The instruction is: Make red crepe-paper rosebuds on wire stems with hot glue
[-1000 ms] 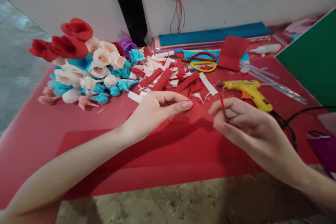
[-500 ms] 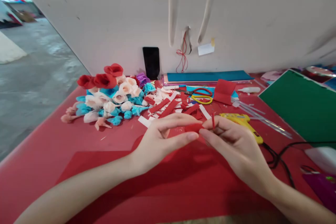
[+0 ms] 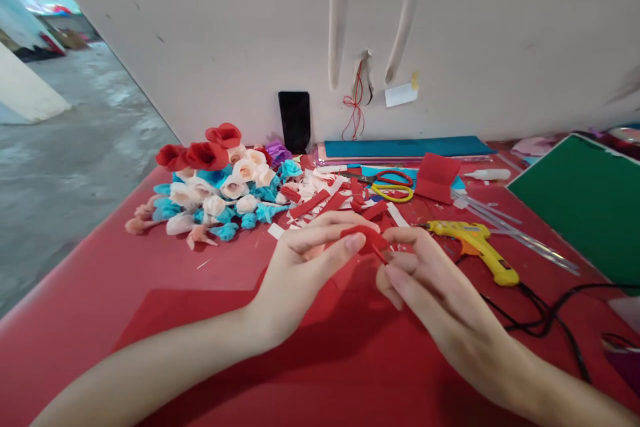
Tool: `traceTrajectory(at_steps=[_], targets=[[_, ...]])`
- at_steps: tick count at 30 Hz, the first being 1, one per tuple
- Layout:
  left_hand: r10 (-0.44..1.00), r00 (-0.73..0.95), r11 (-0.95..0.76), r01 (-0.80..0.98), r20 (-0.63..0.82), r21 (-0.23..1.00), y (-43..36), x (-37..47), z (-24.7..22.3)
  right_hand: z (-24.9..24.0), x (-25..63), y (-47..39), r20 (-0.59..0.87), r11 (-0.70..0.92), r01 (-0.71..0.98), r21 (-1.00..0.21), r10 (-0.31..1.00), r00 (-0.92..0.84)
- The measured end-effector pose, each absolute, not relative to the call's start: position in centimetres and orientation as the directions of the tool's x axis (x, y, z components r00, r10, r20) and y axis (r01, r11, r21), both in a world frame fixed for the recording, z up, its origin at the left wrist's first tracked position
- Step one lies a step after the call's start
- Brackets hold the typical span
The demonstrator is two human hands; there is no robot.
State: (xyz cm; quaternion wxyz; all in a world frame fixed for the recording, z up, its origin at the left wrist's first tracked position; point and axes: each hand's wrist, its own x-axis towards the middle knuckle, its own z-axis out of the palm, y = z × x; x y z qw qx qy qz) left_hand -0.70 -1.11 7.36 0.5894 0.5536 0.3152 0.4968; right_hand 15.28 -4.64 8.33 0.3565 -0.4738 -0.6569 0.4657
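Right, both hands meet above the middle of the tabletop, and between them sits a small red paper piece, lifted clear of the surface! The left hand has it clamped, thumb pressed on the near side and fingers curled behind. Look at its lie: the long axis runs roughly left to right, from the left thumb tip across to the right index finger, the right end dipping slightly

And here's a thin red stem, slanting from the paper's underside down and to the right, its lower end nipped at the thumb tip of the right hand; that hand's index finger reaches along to the paper's right edge. How firmly it grips, I can't tell

Just to the right lies the yellow glue gun, nozzle aimed left, handle sloping down to the right. Beyond the fingertips, a heap of red and white paper strips, with scissors behind, handles to the right. Over on the left, a crowd of paper flowers, and below the hands, a large red sheet spread flat
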Motion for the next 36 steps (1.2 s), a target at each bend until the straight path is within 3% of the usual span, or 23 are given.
traceTrajectory(at_steps=[11, 36], targets=[[0.907, 0.411, 0.065, -0.356, 0.093, 0.932, -1.96, -0.24, 7.17, 8.01, 15.02, -4.89, 0.03, 0.06, 0.095, -0.994, 0.957, -0.288], [0.903, 0.411, 0.009, -0.306, 0.124, 0.952, -1.51, -0.46, 7.31, 7.9, 15.24, -4.68, -0.028, 0.079, 0.282, -0.956, 0.935, -0.355]])
